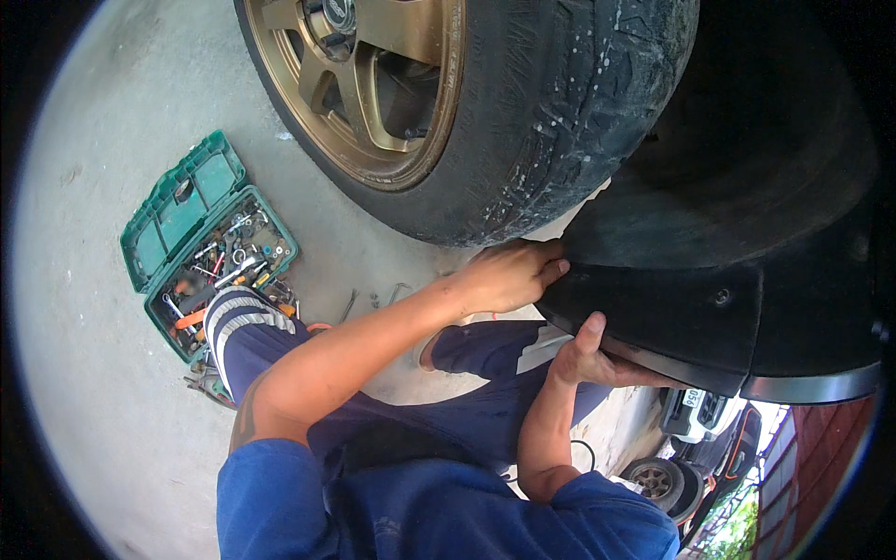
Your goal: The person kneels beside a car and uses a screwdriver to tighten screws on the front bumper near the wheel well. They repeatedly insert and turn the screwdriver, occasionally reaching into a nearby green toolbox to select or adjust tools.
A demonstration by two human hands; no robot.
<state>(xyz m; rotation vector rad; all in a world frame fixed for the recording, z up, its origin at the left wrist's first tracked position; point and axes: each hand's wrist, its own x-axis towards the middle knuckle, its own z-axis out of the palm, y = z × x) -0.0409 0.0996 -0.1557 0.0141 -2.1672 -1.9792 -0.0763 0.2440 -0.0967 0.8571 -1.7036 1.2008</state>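
Observation:
A black plastic wheel-arch panel (663, 299) hangs beside a large tyre (551, 121) with a bronze rim (411, 56). At the panel's near end, close under the tyre tread, my left hand (513, 276) pinches the corner with thumb and fingers. My right hand (597, 359) grips the lower edge, its thumb on the near face and its fingers reaching underneath, partly hidden. A screw head (722, 296) shows farther along the panel. Whether anything small is between my left fingertips is hidden.
An open green toolbox (278, 224) full of wrenches and other tools lies on the concrete floor (84, 308), left of my knee. Several small tools lie near my foot. At lower right are a white vehicle (695, 425) and a loose wheel (656, 483).

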